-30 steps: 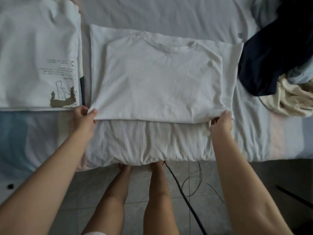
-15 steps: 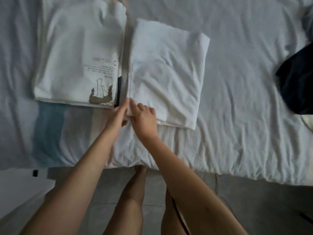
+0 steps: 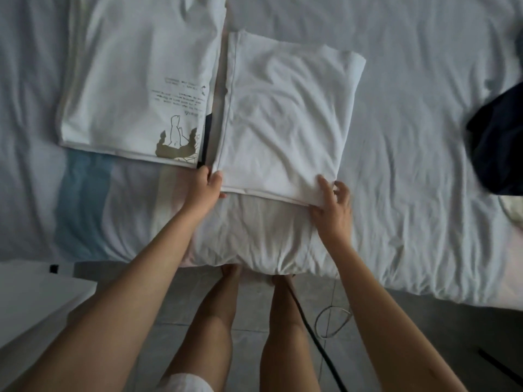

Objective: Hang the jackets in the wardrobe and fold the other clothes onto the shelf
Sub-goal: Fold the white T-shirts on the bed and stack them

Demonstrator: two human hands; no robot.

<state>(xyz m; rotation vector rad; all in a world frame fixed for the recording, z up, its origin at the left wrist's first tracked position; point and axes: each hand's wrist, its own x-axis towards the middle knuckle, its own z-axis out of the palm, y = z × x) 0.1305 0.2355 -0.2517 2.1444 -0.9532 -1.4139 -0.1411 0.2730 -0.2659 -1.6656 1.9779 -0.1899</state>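
Observation:
A plain white T-shirt [image 3: 285, 120] lies folded into a narrow rectangle on the bed. My left hand [image 3: 205, 185] grips its near left corner, thumb on top of the cloth. At the near right corner my right hand [image 3: 332, 206] pinches the edge, with thumb and index finger on the fabric and the other fingers spread loosely. To its left lies a pile of folded white shirts [image 3: 141, 89], the top one with small text and a gold print. A dark navy garment [image 3: 498, 148] lies at the right edge of the bed.
The bed sheet [image 3: 410, 108] is white and wrinkled, with pale blue and pink stripes near the left front. My bare legs stand on the tiled floor [image 3: 249, 315], beside a black cable [image 3: 317, 343] and a thin loop of wire. A white surface [image 3: 31, 301] sits lower left.
The shirt was folded in half sideways from a wide rectangle to a narrow one. My right hand has since moved from the left corner to the right corner.

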